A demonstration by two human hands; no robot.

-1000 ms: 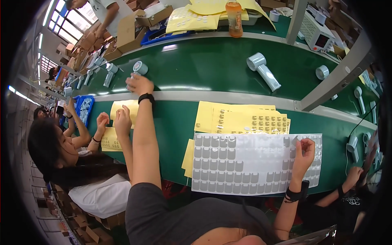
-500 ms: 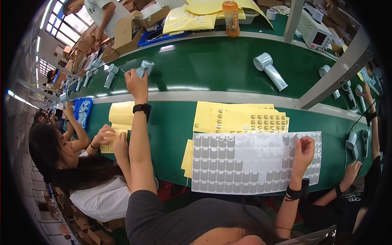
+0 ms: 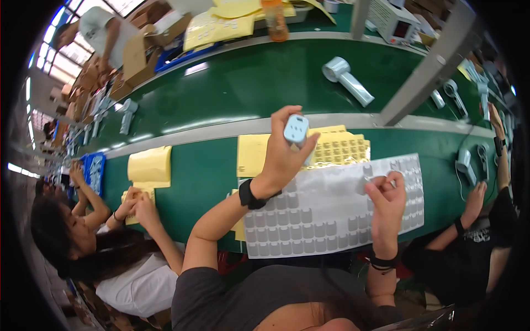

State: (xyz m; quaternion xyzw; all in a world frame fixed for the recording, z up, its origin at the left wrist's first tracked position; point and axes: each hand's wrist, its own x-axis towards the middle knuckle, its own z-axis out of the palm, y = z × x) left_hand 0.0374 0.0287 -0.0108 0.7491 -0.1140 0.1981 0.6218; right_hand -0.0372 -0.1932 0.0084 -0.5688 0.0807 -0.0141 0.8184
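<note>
My left hand (image 3: 280,161) is wrapped round a light-blue handheld fan (image 3: 297,128), whose rounded end with small holes faces up. It is held above the stacked yellow sticker sheets (image 3: 255,154). My right hand (image 3: 388,201) pinches a small grey sticker (image 3: 361,186) between thumb and fingertips. Below that hand lies a large white backing sheet (image 3: 331,201) with rows of grey stickers, some places on it bare. The lower part of the fan is hidden by my left hand.
Another light-blue handheld fan (image 3: 349,81) lies on the green conveyor belt (image 3: 232,83) beyond the metal rail (image 3: 215,126). A slanted metal post (image 3: 419,71) rises at the right. Co-workers sit on both sides; the left one handles yellow sheets (image 3: 150,165). An orange bottle (image 3: 275,22) stands at the back.
My left hand has brought the fan from the belt at the far left back over the yellow sheets. My right hand has moved left with the sticker. The whole view has shifted.
</note>
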